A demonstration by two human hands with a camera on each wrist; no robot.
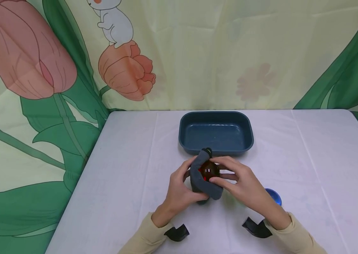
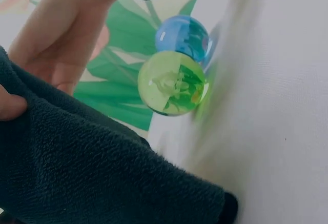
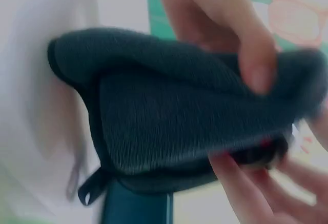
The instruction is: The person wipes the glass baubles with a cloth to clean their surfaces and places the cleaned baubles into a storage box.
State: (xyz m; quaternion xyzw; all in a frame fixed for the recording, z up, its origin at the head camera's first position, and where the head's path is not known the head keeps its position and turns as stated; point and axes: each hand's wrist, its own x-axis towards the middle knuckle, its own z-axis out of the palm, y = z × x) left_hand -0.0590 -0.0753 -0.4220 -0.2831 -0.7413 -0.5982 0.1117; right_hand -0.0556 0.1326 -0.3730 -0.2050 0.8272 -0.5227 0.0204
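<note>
Both hands are gripping a dark cloth (image 1: 205,181) around a red ball (image 1: 210,170) just before the tray (image 1: 216,133): left hand (image 1: 179,188) curling under, right hand (image 1: 240,183) pinching over; the ball could be slipping from the loose folds; only the left wrist view is showing a green ball (image 2: 172,82) touching a blue ball (image 2: 183,35).

A green ball (image 2: 172,82) touches a blue ball (image 2: 183,35) beside dark cloth (image 2: 92,172).

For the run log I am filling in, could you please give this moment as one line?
left hand: holds grey cloth | right hand: holds dark red ball against cloth | blue tray: behind | green ball, blue ball: on table, touching
</note>
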